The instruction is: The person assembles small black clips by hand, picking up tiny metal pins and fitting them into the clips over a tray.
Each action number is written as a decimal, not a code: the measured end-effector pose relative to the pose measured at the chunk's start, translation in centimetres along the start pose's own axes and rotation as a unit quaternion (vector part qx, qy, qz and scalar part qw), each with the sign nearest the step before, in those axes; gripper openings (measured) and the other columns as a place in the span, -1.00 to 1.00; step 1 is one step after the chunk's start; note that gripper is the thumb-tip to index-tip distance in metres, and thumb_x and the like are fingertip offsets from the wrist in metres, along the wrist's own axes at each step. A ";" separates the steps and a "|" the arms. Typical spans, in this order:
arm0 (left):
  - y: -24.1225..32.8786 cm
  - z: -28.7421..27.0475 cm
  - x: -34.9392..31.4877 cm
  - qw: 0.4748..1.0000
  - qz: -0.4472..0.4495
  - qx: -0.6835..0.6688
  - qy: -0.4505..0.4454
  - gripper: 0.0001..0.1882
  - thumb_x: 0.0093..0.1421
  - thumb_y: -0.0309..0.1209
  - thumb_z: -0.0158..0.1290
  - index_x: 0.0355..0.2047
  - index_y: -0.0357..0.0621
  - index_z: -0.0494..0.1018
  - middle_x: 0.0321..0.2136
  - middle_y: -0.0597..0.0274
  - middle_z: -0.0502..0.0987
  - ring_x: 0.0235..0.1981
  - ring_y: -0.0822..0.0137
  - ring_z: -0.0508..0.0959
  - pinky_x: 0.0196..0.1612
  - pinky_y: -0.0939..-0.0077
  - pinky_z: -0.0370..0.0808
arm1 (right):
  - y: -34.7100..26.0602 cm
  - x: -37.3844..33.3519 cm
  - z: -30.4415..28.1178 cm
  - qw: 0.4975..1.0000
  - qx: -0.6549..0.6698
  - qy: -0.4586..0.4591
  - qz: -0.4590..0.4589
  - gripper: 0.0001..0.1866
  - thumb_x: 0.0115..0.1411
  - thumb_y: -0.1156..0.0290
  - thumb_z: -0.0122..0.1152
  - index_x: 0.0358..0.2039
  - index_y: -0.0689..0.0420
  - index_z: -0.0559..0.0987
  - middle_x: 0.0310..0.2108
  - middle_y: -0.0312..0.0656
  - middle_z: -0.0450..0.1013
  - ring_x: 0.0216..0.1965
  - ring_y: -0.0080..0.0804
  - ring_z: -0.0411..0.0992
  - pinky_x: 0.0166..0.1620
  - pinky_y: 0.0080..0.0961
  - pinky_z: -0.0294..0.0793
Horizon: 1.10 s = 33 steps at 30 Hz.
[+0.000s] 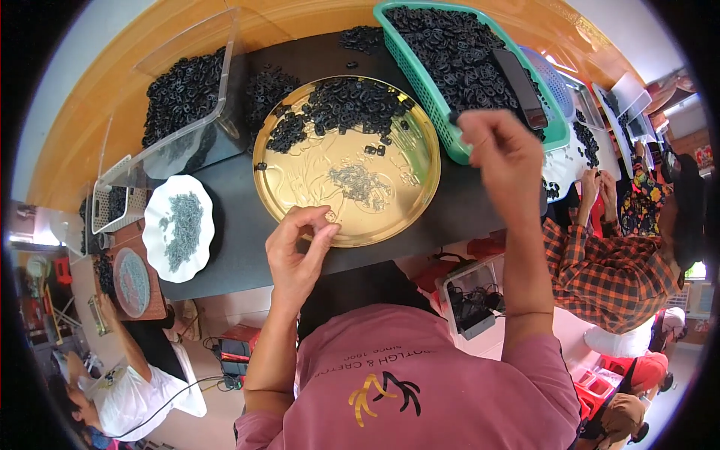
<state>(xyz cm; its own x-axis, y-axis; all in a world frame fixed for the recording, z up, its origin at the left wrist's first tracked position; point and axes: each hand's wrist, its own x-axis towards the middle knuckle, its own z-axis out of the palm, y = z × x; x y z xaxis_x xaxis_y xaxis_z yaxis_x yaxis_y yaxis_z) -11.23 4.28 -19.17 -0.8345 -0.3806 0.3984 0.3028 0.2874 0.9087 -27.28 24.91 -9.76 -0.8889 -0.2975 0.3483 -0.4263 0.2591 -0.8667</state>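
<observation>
My left hand (296, 251) is at the near rim of a round gold tray (289, 178), thumb and forefinger closed in a pinch; what they hold is too small to make out. Raised beside the green basket (442, 124), my right hand (506, 161) is closed and smeared by motion. A small dark piece (454, 118) shows at its fingertips. On the tray, small black oval parts (352, 105) are heaped along the far side. Small silvery metal pieces (360, 186) lie scattered in its middle.
Black parts fill the basket and a clear bin (184, 97) at left; a dark rectangular object (519, 88) lies on the basket. A white scalloped plate (159, 225) holds silvery pieces. Co-workers sit at right (607, 262) and lower left (142, 397).
</observation>
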 end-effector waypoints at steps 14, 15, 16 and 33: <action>-0.9 -0.1 -1.0 0.991 -0.121 -0.037 0.038 -0.84 0.18 -0.58 0.09 -0.21 -0.32 0.46 -0.50 0.34 0.47 -0.47 0.60 0.43 -0.38 0.72 0.40 | 4.6 0.6 6.1 0.953 -0.186 -0.152 -0.186 -0.87 0.13 0.54 0.16 -0.29 0.23 0.56 -0.40 -0.09 0.46 -0.41 -0.24 0.46 -0.33 -0.49 0.43; -0.9 -0.1 -1.0 0.991 -0.121 -0.038 0.039 -0.84 0.18 -0.58 0.09 -0.21 -0.32 0.46 -0.50 0.34 0.47 -0.47 0.60 0.43 -0.38 0.72 0.40 | 5.4 0.9 6.4 0.949 -0.216 -0.154 -0.172 -0.87 0.13 0.52 0.15 -0.29 0.24 0.56 -0.38 -0.07 0.47 -0.38 -0.16 0.46 -0.31 -0.43 0.44; -1.1 -0.2 -1.1 0.991 -0.123 -0.041 0.035 -0.84 0.19 -0.57 0.09 -0.20 -0.32 0.46 -0.49 0.35 0.47 -0.47 0.61 0.43 -0.38 0.73 0.39 | 6.1 1.2 6.8 0.943 -0.246 -0.156 -0.158 -0.87 0.14 0.51 0.14 -0.30 0.25 0.56 -0.37 -0.05 0.47 -0.36 -0.08 0.46 -0.29 -0.37 0.45; -1.2 -0.4 -1.1 0.985 -0.147 -0.089 0.035 -0.84 0.21 -0.54 0.08 -0.20 -0.31 0.46 -0.48 0.36 0.46 -0.45 0.61 0.41 -0.37 0.73 0.38 | 6.8 2.9 9.5 0.905 -0.338 -0.224 -0.128 -0.89 0.08 0.41 0.19 -0.40 0.14 0.61 -0.41 -0.14 0.45 -0.37 -0.13 0.45 -0.24 -0.31 0.43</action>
<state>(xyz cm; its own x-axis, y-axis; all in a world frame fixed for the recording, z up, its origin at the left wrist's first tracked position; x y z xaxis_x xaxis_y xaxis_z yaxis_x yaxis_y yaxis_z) -10.49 3.97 -20.63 -0.8664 -0.4854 0.1171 0.1343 -0.0007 0.9909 -31.22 17.11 -18.02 -0.6533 -0.7314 0.1956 -0.7489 0.5864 -0.3087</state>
